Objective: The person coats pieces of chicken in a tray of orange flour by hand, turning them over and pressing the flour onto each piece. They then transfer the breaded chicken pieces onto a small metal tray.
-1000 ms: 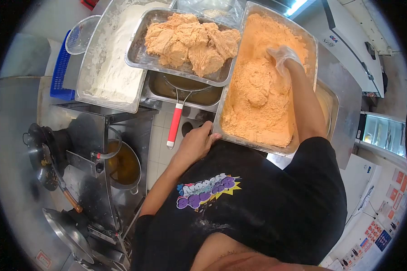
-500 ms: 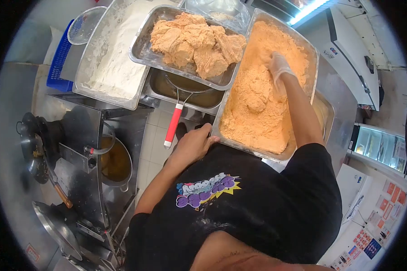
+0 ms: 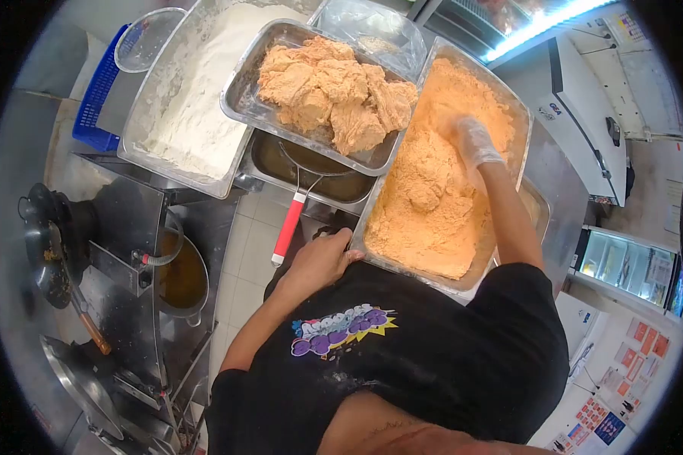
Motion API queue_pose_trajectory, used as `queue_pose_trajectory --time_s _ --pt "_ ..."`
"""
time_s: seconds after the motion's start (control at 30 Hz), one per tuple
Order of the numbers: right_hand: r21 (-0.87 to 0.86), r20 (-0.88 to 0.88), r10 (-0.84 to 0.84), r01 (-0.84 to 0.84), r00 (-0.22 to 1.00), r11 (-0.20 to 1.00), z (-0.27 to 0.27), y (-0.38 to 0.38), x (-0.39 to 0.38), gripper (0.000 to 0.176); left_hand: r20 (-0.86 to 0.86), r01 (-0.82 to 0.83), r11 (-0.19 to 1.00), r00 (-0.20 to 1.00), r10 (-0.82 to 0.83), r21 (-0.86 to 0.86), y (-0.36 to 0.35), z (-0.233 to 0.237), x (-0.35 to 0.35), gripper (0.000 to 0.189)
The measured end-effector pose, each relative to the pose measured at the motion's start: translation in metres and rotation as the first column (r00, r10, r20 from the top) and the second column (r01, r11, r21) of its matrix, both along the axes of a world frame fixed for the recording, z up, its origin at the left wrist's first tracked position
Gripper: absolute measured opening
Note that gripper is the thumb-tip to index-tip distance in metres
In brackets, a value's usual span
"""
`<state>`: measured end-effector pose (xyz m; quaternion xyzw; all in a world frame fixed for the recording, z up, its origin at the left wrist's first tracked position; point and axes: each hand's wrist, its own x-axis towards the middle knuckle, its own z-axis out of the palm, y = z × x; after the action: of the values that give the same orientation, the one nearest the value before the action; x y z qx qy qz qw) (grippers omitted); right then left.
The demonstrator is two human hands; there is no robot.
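My right hand (image 3: 476, 142), in a clear plastic glove, reaches into the orange breading powder (image 3: 444, 227). Its fingertips are sunk in the powder, so what they hold, if anything, is hidden. A coated lump (image 3: 420, 186) lies half buried to the left of that hand. The powder fills a deep metal tray (image 3: 525, 136). My bare left hand (image 3: 328, 258) is at the tray's near left corner, its thumb by the rim and its fingers curled with the tips hidden. Left of the powder, a smaller metal tray (image 3: 239, 102) bears a pile of coated pieces (image 3: 334, 87).
A tray of white flour (image 3: 205, 98) stands at the left beside a blue basket (image 3: 95, 106). A strainer with a red handle (image 3: 289, 229) rests over a tray of liquid. A pot of oil (image 3: 182, 280) is lower left. A plastic bag (image 3: 376, 34) lies at the back.
My right hand has pushed deeper into the powder, and its fingers are now covered. The camera view has shifted slightly. My left hand stays by the tray's corner.
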<state>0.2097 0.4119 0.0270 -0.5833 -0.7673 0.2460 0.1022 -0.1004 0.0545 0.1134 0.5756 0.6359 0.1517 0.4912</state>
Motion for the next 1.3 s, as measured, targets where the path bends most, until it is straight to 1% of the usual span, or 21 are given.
queue_pose_trajectory --time_s 0.07,0.1,0.13,0.17,0.2,0.23,0.33,0.37,0.43,0.47,0.5,0.57,0.63,0.67,0.77,0.83,0.87,0.9,0.97,1.2,1.3 --pt "-0.324 -0.004 -0.008 0.006 1.000 0.946 0.012 -0.005 -0.004 0.032 -0.019 0.038 0.999 0.999 -0.038 -0.009 0.000 -0.002 -0.001 0.042" --pt "-0.367 -0.209 -0.318 0.228 0.925 0.902 0.045 -0.016 -0.027 0.030 -0.016 0.036 0.999 0.999 -0.036 -0.009 0.000 -0.005 -0.001 0.042" --pt "-0.452 -0.378 -0.591 0.415 0.712 0.789 0.063 -0.024 -0.039 0.027 -0.007 0.036 0.999 0.999 -0.035 0.018 -0.001 -0.008 -0.001 0.042" --pt "-0.453 -0.376 -0.597 0.421 0.709 0.786 0.043 -0.013 -0.032 0.027 0.003 0.038 0.998 0.999 -0.039 0.044 -0.002 -0.011 -0.001 0.042" --pt "-0.110 -0.149 -0.320 0.306 0.936 0.946 0.012 0.007 -0.023 0.025 0.005 0.046 0.998 0.999 -0.046 0.044 -0.001 -0.010 -0.001 0.042" --pt "0.175 0.194 -0.070 0.035 0.978 0.984 -0.006 0.017 -0.016 0.024 0.004 0.048 0.998 0.999 -0.048 0.034 0.000 -0.007 -0.001 0.042" --pt "-0.110 0.576 -0.029 0.113 0.817 0.987 0.009 0.006 -0.055 0.026 -0.007 0.052 0.999 0.999 -0.052 0.008 0.002 -0.001 -0.002 0.042" --pt "-0.109 0.575 -0.027 0.110 0.818 0.988 0.010 0.006 -0.058 0.026 -0.015 0.056 0.998 0.998 -0.057 -0.014 0.003 0.000 -0.002 0.042" --pt "-0.541 0.115 -0.205 0.234 0.972 0.808 0.002 0.007 -0.055 0.040 -0.008 0.051 0.999 0.999 -0.051 -0.008 0.001 0.001 -0.002 0.041" --pt "-0.540 0.117 -0.202 0.233 0.972 0.809 -0.007 0.004 -0.056 0.040 -0.002 0.045 0.999 0.999 -0.045 0.001 0.001 0.001 -0.002 0.041" --pt "-0.426 -0.189 -0.299 0.197 0.935 0.883 -0.018 -0.005 -0.059 0.043 0.000 0.041 0.999 0.999 -0.041 0.001 0.000 0.002 -0.002 0.041" --pt "-0.295 -0.488 -0.318 0.190 0.813 0.936 -0.028 -0.006 -0.063 0.046 -0.005 0.037 0.999 0.999 -0.037 0.029 0.000 0.003 -0.002 0.041" --pt "-0.440 -0.658 -0.510 0.267 0.554 0.858 0.012 -0.019 -0.087 0.045 0.004 0.026 0.999 1.000 -0.027 0.038 -0.001 0.002 -0.002 0.041" --pt "-0.443 -0.656 -0.510 0.264 0.557 0.857 0.024 -0.017 -0.085 0.045 0.015 0.019 0.999 1.000 -0.020 0.048 -0.002 0.001 -0.002 0.041" --pt "-0.563 -0.456 -0.553 0.255 0.697 0.786 0.059 -0.003 -0.065 0.046 0.014 -0.003 1.000 1.000 0.003 0.029 -0.004 -0.001 0.000 0.041" --pt "-0.664 -0.355 -0.350 0.030 0.867 0.748 0.081 0.004 -0.044 0.040 0.019 -0.012 0.999 1.000 0.011 0.042 -0.007 -0.004 0.000 0.040" --pt "-0.493 -0.012 -0.110 0.090 0.994 0.866 0.046 0.037 -0.028 0.028 0.024 -0.011 0.998 1.000 0.010 0.062 -0.007 -0.005 0.001 0.039" --pt "-0.393 0.296 0.046 0.078 0.954 0.916 0.040 0.046 -0.031 0.026 0.030 -0.005 0.998 1.000 0.004 0.058 -0.007 -0.005 0.001 0.039" --pt "-0.313 0.528 0.191 -0.020 0.828 0.950 0.041 0.046 -0.043 0.023 0.038 -0.025 0.999 0.999 0.024 0.033 -0.006 -0.003 0.001 0.038" --pt "-0.311 0.678 0.360 -0.194 0.641 0.930 0.027 0.039 -0.051 0.019 0.095 -0.019 0.993 0.995 0.030 -0.119 -0.002 0.006 0.000 0.036" --pt "-0.200 0.752 0.415 -0.422 0.513 0.884 0.012 0.046 -0.043 0.020 0.139 -0.025 0.991 0.989 0.043 -0.130 0.001 -0.002 -0.002 0.034"
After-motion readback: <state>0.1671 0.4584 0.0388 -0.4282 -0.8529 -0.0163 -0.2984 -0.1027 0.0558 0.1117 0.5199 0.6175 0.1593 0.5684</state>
